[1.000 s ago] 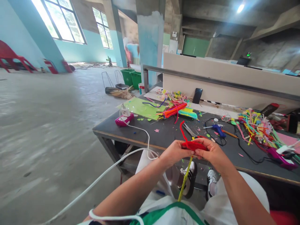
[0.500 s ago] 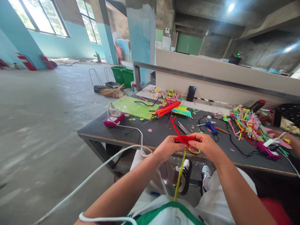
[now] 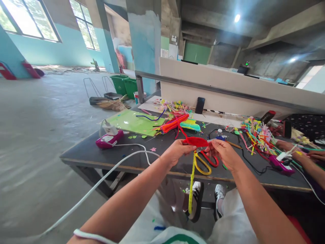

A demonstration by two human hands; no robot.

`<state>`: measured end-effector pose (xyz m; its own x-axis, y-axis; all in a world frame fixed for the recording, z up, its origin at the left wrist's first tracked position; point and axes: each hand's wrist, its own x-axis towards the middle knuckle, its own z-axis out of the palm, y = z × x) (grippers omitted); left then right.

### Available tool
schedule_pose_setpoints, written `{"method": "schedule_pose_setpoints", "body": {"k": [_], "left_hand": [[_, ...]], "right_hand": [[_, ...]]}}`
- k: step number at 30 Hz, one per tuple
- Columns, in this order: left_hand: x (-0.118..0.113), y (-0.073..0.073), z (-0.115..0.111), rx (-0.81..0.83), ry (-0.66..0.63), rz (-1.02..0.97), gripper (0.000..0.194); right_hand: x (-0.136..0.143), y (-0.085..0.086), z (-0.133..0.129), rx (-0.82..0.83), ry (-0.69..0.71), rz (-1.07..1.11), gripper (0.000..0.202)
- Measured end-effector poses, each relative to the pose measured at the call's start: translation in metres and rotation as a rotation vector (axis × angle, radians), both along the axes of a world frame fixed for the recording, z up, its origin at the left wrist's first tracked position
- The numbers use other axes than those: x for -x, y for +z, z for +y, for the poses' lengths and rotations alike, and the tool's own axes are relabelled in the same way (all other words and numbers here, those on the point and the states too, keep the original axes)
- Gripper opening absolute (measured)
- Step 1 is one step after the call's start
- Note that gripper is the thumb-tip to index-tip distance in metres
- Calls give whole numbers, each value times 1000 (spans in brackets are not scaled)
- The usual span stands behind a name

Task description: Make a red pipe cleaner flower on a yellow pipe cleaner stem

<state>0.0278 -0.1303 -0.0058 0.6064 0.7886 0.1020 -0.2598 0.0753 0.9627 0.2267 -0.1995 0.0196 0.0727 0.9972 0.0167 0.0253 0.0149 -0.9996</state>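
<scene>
Red fuzzy-stem piece (image 3: 195,141), flat and leaf-like, one loose end curving upward at its left: being held in the air above the near edge of the black-topped table (image 3: 86,149). Yellow fuzzy stem (image 3: 192,184): hanging from the red piece's underside, its lower end dangling over the person's shoes. Left hand (image 3: 179,150): pinching the red piece's left end, thumb against fingers. Right hand (image 3: 223,150): sitting at the right end, fingers bunched nearly together; whether they are gripping the tip or merely brushing it, cannot tell. Change on record: a second ago both hands were meeting at the middle with thumbs almost touching; now the right is standing off to the side, leaving more of the red face showing, so the left is apparently carrying most of the hold and the shaping seems to be pausing or shifting to that end. Scissors (image 3: 203,166), one yellow loop, one red: lying just beneath, more of their handles now showing. Red-orange stem bundle (image 3: 174,124): resting beyond, on the table. Co-worker's hand (image 3: 286,146): reaching in at far right, near the magenta power strip (image 3: 280,166).
</scene>
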Motion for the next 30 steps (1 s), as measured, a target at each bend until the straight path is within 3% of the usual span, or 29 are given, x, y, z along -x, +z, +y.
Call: {"method": "schedule_pose_setpoints", "body": {"k": [8, 17, 24, 30], "left_hand": [[-37, 2, 43, -22, -47, 54, 39], [-58, -15, 80, 100, -102, 45, 36], [-65, -28, 83, 165, -122, 83, 37], [-70, -29, 75, 113, -155, 125, 29]], "right_hand": [[-26, -8, 39, -35, -65, -82, 26], [-52, -29, 73, 28, -54, -10, 31], [-57, -39, 76, 94, -55, 41, 32], [-44, -37, 75, 216, -6, 20, 27]]}}
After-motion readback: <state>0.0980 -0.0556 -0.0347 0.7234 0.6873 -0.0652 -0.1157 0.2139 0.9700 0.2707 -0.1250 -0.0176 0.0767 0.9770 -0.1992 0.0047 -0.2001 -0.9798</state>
